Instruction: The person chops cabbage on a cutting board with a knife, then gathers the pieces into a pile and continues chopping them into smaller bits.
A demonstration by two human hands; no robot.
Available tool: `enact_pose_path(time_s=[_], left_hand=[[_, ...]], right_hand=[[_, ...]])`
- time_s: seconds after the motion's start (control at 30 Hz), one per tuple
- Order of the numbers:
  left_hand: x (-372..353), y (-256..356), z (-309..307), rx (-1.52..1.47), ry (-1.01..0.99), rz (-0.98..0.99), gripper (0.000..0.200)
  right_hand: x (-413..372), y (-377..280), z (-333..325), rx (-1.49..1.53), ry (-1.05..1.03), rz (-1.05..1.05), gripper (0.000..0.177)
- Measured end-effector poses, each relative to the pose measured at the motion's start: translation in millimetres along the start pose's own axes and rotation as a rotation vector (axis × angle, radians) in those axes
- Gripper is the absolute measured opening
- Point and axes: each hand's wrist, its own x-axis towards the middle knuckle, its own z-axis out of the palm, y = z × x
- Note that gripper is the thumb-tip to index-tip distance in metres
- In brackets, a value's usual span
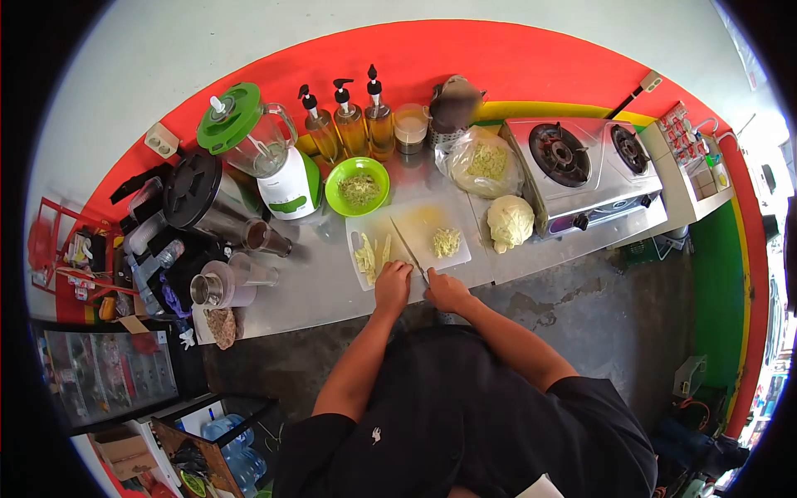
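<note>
My right hand (447, 290) grips the handle of a kitchen knife (408, 246), its blade slanting up and left over a white cutting board (423, 217). Curled at the board's near edge, my left hand (393, 286) is closed on a pale green cabbage strip (386, 247), which sticks out beyond its fingers. More cabbage strips (365, 258) lie left of that hand. Right of the blade sits a small pile of chopped cabbage (446, 242). A green bowl (330, 189) with shredded greens stands at the board's far left corner.
A whole cabbage (510, 222) and a plastic bag of shreds (484, 159) stand right of the board, beside a two-burner gas stove (598, 195). Behind are pump bottles (349, 124) and a blender (282, 178). Plastic cups (253, 270) and a dark-lidded container (195, 191) stand left.
</note>
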Motion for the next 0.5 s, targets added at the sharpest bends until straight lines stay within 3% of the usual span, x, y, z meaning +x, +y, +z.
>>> enact_pose_path(time_s=[0.17, 0.37, 0.43, 0.5], left_hand=[[-1.3, -3.0, 7.9, 0.087, -0.04, 0.034, 0.016], [10.2, 3.6, 4.6, 0.002, 0.025, -0.091, 0.013], [15.6, 0.0, 6.3, -0.111, -0.055, -0.233, 0.01], [17.7, -3.3, 9.9, -0.092, -0.054, -0.234, 0.008]], right_hand=[[5.1, -2.9, 14.4, -0.139, 0.004, 0.04, 0.041], [24.3, -13.6, -8.8, -0.207, -0.073, -0.003, 0.032], [15.0, -18.5, -12.8, -0.222, -0.085, 0.009, 0.03], [10.7, -21.5, -7.4, -0.242, -0.095, 0.02, 0.028]])
